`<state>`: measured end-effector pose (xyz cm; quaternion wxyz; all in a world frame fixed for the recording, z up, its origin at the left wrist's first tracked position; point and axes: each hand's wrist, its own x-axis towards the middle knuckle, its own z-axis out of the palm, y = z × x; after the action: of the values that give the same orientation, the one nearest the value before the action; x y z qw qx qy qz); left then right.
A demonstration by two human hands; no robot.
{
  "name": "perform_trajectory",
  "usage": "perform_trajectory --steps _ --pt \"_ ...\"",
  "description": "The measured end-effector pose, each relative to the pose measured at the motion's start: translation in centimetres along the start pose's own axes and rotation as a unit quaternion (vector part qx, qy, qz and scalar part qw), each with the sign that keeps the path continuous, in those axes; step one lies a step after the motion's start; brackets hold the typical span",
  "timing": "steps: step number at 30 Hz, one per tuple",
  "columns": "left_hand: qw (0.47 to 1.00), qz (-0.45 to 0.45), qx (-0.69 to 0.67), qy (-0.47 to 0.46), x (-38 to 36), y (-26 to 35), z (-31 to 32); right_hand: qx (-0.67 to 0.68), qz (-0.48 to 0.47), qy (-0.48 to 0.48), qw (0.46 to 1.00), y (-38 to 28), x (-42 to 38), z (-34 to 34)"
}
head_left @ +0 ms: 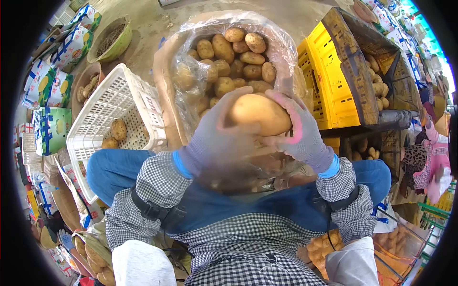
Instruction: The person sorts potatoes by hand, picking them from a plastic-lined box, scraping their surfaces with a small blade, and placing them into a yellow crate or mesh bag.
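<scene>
A large, smooth potato (261, 113) is held up between my two gloved hands, over the near end of a plastic-lined cardboard box (164, 86). My left hand (217, 136), in a grey knit glove, is closed round the potato's left side; its lower part is smeared by motion. On the right end, my right hand (301, 131) grips with its thumb and fingers, and pink shows on that glove. Inside the box lie several potatoes (224, 50), partly under clear plastic film on the left.
A white plastic crate (145, 97) with a few potatoes stands left of the box. On the right are a yellow crate (334, 90) and a dark, worn crate (350, 71) holding potatoes. Farther left sits a green basin (117, 45). People are at the far right and lower left.
</scene>
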<state>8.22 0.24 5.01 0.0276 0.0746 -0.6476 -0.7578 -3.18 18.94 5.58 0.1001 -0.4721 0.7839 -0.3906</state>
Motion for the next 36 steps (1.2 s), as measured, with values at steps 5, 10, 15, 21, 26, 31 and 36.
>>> perform_trajectory --steps 5,10,15,21,26,31,36 --pt "0.996 -0.019 -0.085 -0.004 -0.3 0.9 0.1 0.389 0.214 -0.014 0.896 0.1 -0.9 0.5" --pt "1.0 -0.008 0.012 0.017 1.9 0.2 -0.7 0.403 0.147 0.204 0.88 3.2 -4.8 -4.8" --pt "0.874 -0.197 0.415 -0.157 4.9 -6.5 -5.2 0.466 -0.001 0.449 0.763 10.9 -13.0 -18.2" --pt "0.463 -0.249 0.702 -0.48 6.2 -22.8 -9.3 -0.074 0.528 0.436 0.724 29.3 -29.5 -16.5" --pt "0.396 -0.34 0.666 -0.532 6.4 -16.7 -5.5 -0.139 0.567 0.344 0.735 32.9 -34.3 -15.0" --pt "0.566 -0.412 0.579 -0.417 6.8 -12.8 -5.6 0.237 0.169 0.663 0.69 18.2 -19.9 -19.5" --pt "0.847 -0.367 0.335 -0.19 6.3 -9.6 -7.0 0.218 0.098 0.478 0.845 5.0 -8.4 -12.8"
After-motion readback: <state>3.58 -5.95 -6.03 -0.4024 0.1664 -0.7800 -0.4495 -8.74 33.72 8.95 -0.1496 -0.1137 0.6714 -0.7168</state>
